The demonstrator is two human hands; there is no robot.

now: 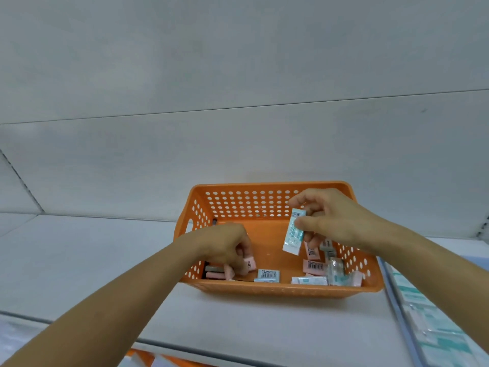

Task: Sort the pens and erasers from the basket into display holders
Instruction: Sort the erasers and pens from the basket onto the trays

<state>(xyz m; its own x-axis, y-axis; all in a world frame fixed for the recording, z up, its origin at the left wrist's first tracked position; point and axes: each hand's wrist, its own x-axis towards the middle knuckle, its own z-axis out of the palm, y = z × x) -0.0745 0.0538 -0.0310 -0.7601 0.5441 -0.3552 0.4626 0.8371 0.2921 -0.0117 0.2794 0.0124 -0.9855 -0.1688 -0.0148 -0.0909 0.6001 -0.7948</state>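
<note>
Eraser packets are lying scattered on the floor of the orange basket (267,289), and I am holding one of them up above the rest. My right hand (330,218) is pinching a long pale-blue wrapped eraser (294,233) between thumb and curled fingers, gripping it near its upper half. Its long axis is running almost upright, tilting slightly so the top end is leaning right and the bottom end is pointing down toward the basket floor. The wrapper is looking glossy, with small print near the top.

My left hand (229,247) is reaching down into the left part of the basket, fingers curling around a small pink eraser (250,263) whose end is sticking out to the right of my fingertips. More pink blocks are lying just under that hand.

A blue packet with a barcode (268,274) is lying flat near the front wall, between my two hands. Pink barcoded erasers (314,265) and clear wrapped packets are piling in the right corner.

The basket is rectangular plastic, its walls perforated with round holes, sitting on a smooth grey-white shelf (79,260).
</note>
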